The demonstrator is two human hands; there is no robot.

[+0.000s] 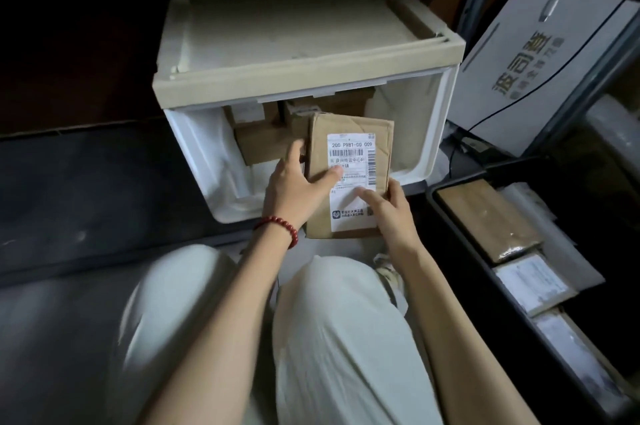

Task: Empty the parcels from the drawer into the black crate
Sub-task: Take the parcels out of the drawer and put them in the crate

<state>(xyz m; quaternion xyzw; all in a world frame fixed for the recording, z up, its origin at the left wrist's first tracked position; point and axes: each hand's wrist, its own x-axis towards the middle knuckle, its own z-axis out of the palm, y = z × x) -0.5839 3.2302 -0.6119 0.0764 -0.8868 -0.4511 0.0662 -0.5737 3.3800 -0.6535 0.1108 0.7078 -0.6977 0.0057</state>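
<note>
Presently, your left hand (294, 189) grips the parcel (381, 154) on its left edge, thumb laid flat across the face and fingers curled out of sight behind. Your right hand (391, 213) holds the lower right corner, thumb pressed on the front and fingers wrapped round the side. Both hands are closed on this one item.

The parcel is a flat rectangular box of brown corrugated card, creased near its top edge. Its long axis runs away from you, from your knees toward the drawer, leaning slightly to the right. The broad face is turned up to you and carries a white shipping label (351, 203) with barcodes, the print reading upright from your side. The parcel is held over the drawer's front rim, lower end overhanging toward your lap.

The drawer (194, 147) is smooth white plastic, pulled out of a cream-topped cabinet (304, 43). More brown card parcels (263, 144) lie further back inside it.

To your right stands the black crate (464, 244), holding a brown wrapped packet (485, 220) and a flat white-labelled packet (533, 282). A red bead bracelet (280, 223) circles your left wrist. Pale trousers (346, 338) cover your knees below.
</note>
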